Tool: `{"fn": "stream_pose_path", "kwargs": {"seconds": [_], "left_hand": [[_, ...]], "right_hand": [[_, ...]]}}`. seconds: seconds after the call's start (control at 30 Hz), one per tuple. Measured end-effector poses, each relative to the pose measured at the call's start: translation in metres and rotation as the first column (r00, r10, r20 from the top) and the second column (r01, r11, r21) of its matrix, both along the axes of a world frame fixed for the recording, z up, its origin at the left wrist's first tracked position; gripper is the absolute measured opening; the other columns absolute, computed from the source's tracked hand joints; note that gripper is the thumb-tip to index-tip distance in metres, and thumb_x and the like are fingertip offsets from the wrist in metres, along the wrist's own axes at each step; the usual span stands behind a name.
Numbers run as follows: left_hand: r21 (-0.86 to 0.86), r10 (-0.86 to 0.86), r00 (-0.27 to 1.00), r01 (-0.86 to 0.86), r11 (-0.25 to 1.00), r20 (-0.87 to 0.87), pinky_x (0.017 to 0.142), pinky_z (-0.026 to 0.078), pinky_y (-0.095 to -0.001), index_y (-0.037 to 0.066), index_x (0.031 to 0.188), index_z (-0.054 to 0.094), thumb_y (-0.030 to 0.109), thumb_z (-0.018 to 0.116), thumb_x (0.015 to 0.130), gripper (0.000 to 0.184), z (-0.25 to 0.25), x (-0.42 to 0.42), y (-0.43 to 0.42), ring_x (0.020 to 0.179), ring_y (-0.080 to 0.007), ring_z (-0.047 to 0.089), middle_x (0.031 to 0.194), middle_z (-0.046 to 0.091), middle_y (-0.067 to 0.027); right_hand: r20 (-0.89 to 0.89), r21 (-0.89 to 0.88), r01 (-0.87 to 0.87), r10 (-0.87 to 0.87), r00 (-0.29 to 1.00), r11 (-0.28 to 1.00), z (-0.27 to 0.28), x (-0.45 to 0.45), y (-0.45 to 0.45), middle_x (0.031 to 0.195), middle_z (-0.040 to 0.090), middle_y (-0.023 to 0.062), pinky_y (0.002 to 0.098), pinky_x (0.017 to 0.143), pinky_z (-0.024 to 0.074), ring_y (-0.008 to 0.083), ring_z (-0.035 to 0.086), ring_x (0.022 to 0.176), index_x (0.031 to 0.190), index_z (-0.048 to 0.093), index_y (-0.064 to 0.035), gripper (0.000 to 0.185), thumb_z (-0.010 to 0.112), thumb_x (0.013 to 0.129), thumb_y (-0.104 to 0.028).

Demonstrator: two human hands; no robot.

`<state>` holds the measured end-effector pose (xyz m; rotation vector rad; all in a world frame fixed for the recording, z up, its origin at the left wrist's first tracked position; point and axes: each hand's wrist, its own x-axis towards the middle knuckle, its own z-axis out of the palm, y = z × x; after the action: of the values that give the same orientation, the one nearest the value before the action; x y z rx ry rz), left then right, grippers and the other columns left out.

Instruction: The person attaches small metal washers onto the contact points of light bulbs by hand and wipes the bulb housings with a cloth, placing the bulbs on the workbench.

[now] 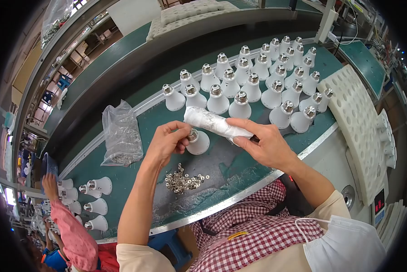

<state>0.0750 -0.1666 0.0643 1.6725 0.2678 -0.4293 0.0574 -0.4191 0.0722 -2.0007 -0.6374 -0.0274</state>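
Two hands are in use, and the held bulb (199, 144), one in number, is taken as the centre of the clock. It is cap up over the green surface (91, 168). The left hand (169, 138), at 10 o'clock to it, has thumb and fingers pinched together on the metal cap. The right hand (268, 143), at 3 o'clock, is clamped on one white wrapped roll (208, 120), gripping its right end; the free end points to 10 o'clock, above the cap. From 11 to 2 o'clock there are standing bulbs (216, 104), approximately thirty by count of caps; overlap prevents an exact figure. At 7 o'clock lies one pile of small metal pieces (181, 181), too many and too small to count. At 9 o'clock there is one clear plastic bag (121, 131), contents not countable. At 8 o'clock, four lying bulbs (96, 206) are distinct; beyond them further bulbs are partly hidden, number not determined. One perforated white tray (350, 106) is at 3 o'clock, to the right of the standing group. Between 8 and 9 o'clock, well apart, is one co-worker's hand (50, 185) with a pink sleeve (74, 229); what it holds cannot be told.
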Motion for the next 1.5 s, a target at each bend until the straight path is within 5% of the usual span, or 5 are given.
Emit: {"fn": "stream_pose_path", "kwargs": {"seconds": [0.97, 1.13, 1.3, 1.43, 1.5], "left_hand": [[0.224, 0.115, 0.915, -0.214, 0.951, 0.386, 0.054, 0.038, -0.0199, 0.001, 0.116, 0.055, 0.008, 0.065, 0.08, 0.038, -0.023, -0.048, 0.037, 0.06, -0.0057, 0.049, 0.07, 0.056, 0.0007], [0.495, 0.139, 0.753, -0.547, 0.675, 0.643, 0.056, 0.042, -0.0218, 0.001, 0.106, 0.062, 0.006, 0.064, 0.079, 0.027, -0.01, -0.081, 0.157, 0.062, -0.006, 0.05, 0.069, 0.057, 0.0003], [0.827, -0.077, 0.858, -0.51, -0.237, 0.508, 0.072, 0.047, -0.0418, 0.003, 0.104, 0.062, 0.023, 0.066, 0.077, 0.034, -0.009, -0.128, 0.249, 0.079, -0.0326, 0.061, 0.089, 0.063, -0.018], [0.852, -0.023, 0.89, -0.443, -0.28, 0.455, 0.075, 0.047, -0.0421, 0.003, 0.102, 0.063, 0.028, 0.067, 0.076, 0.036, -0.032, -0.14, 0.278, 0.08, -0.0337, 0.061, 0.088, 0.064, -0.0183], [0.92, 0.154, 0.919, -0.38, 0.098, 0.363, 0.076, 0.048, -0.0397, 0.002, 0.098, 0.064, 0.026, 0.07, 0.071, 0.037, -0.018, -0.135, 0.262, 0.081, -0.0328, 0.062, 0.086, 0.064, -0.0184]], "right_hand": [[0.328, -0.385, 0.077, 0.058, 0.943, 0.92, -0.002, -0.008, 0.014, 0.067, 0.057, 0.0115, 0.0359, 0.05, 0.0473, 0.0274, 0.059, 0.058, 0.125, 0.052, -0.0131, 0.046, 0.063, 0.08, -0.015], [0.416, -0.216, 0.086, 0.011, 0.909, 0.973, 0.0, -0.01, 0.006, 0.064, 0.054, 0.0095, 0.0349, 0.047, 0.0461, 0.0254, 0.056, 0.053, 0.125, 0.052, -0.0133, 0.047, 0.064, 0.079, -0.013], [0.46, -0.238, 0.047, 0.071, 0.885, 0.97, 0.003, -0.016, 0.015, 0.064, 0.054, 0.0092, 0.0351, 0.047, 0.0457, 0.0247, 0.056, 0.052, 0.124, 0.053, -0.0141, 0.045, 0.064, 0.08, -0.014], [0.375, -0.33, 0.049, 0.084, 0.923, 0.943, -0.005, -0.02, 0.014, 0.064, 0.055, 0.0101, 0.0364, 0.049, 0.0459, 0.0264, 0.057, 0.054, 0.122, 0.055, -0.0154, 0.042, 0.063, 0.08, -0.016], [0.223, -0.225, -0.112, 0.163, 0.961, 0.968, -0.007, -0.025, 0.006, 0.064, 0.057, 0.0115, 0.0383, 0.052, 0.0467, 0.0286, 0.058, 0.056, 0.119, 0.057, -0.016, 0.038, 0.062, 0.081, -0.017]]}}
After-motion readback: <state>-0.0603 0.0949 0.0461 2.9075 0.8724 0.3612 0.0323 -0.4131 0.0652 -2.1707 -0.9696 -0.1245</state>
